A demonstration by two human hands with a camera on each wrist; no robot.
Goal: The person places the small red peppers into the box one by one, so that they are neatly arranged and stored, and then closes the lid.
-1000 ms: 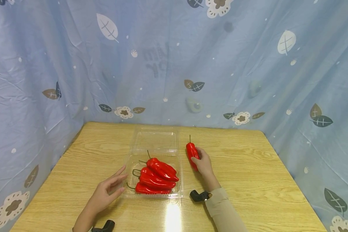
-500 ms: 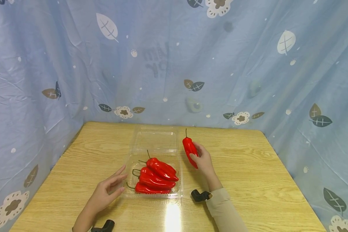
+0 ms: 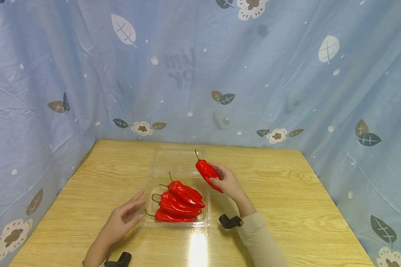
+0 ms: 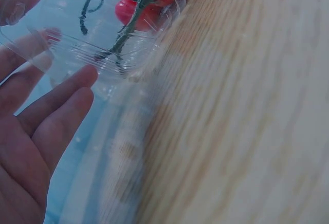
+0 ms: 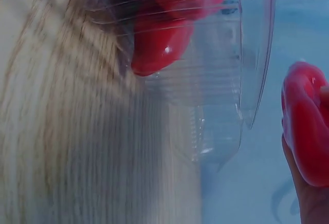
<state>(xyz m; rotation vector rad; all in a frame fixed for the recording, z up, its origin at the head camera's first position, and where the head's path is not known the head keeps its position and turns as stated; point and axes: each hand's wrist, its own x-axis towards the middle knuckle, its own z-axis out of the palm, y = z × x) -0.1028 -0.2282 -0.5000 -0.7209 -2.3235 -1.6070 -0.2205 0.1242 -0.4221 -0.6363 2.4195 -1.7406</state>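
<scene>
My right hand (image 3: 228, 181) holds a long red pepper (image 3: 207, 173) between thumb and fingers, raised over the right edge of a clear plastic clamshell box (image 3: 203, 224). Its thin green stem points away and to the left. In the right wrist view the held pepper (image 5: 303, 126) hangs beside the box's clear wall (image 5: 216, 75). Several red peppers (image 3: 178, 204) lie side by side in the box, stems to the left. At the box's left side my left hand (image 3: 121, 218) has its fingers spread; in the left wrist view those fingers (image 4: 67, 106) are against or very near the clear plastic.
The box's lid (image 3: 178, 159) lies folded back, away from me, on the wooden table (image 3: 270, 193). A blue patterned curtain (image 3: 194, 74) hangs behind and at both sides. Each wrist carries a black mount, such as the right one (image 3: 230, 221).
My right hand has lifted the pepper off the table right of the box and carried it left to the box's right edge. My left hand has stayed in place.
</scene>
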